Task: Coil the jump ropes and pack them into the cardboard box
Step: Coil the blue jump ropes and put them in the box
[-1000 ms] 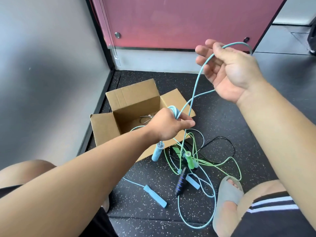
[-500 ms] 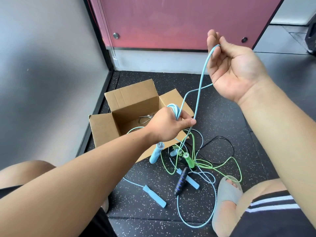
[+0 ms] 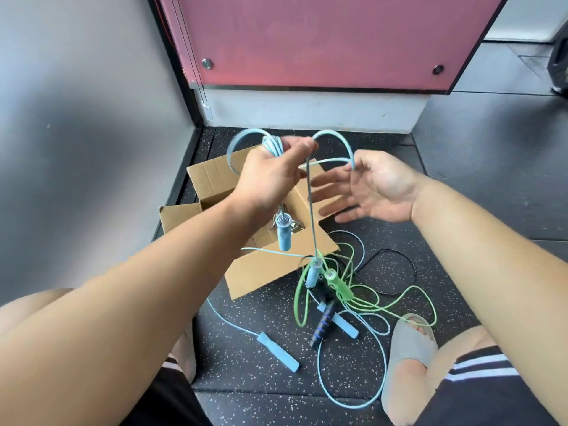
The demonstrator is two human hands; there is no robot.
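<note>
One more loop of blue rope point(image 3: 333, 136) is now pinched in your left hand point(image 3: 270, 179). Just beside it, your right hand point(image 3: 378, 192) has spread its fingers point(image 3: 327, 182); the coil looks nearly done.

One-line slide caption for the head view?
Left hand grips a coiled light-blue jump rope over the open cardboard box; a loop arcs to the right hand.

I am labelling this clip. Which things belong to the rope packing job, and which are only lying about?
Job: held blue rope, left hand, right hand, floor blue rope, green rope, black rope, cardboard box.
Just there: grey slipper, pink panel.
</note>
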